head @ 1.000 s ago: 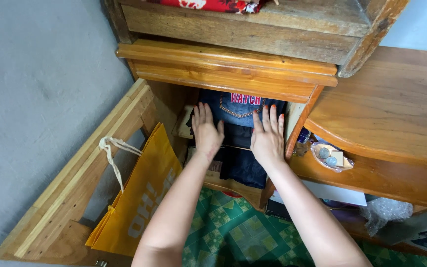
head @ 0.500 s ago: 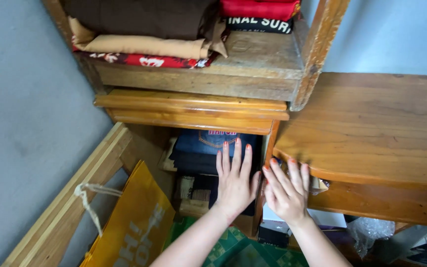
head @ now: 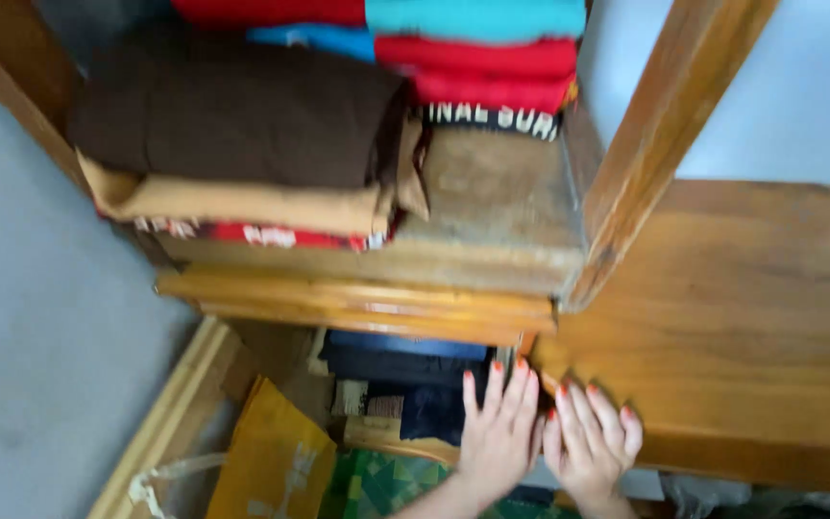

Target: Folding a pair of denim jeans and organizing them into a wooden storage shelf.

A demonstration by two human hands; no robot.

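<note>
My left hand (head: 499, 434) is flat, fingers together and pointing up, at the right edge of the lower cupboard opening, next to a stack of folded dark clothes (head: 403, 377). My right hand (head: 590, 444) lies beside it with fingers spread against the front edge of the wooden desk (head: 742, 317). Neither hand holds anything. The picture is blurred by motion.
On the shelf above lie a brown folded cloth (head: 232, 120) on a tan one (head: 242, 204), and a red and teal pile (head: 487, 58). A wooden post (head: 660, 144) rises at right. A yellow bag (head: 271, 466) leans by the open door (head: 170, 423) at lower left.
The view has tilted upward, showing more of the upper shelf. Both hands have drawn back from the folded clothes and shifted right and down toward the cupboard's edge and the desk.
</note>
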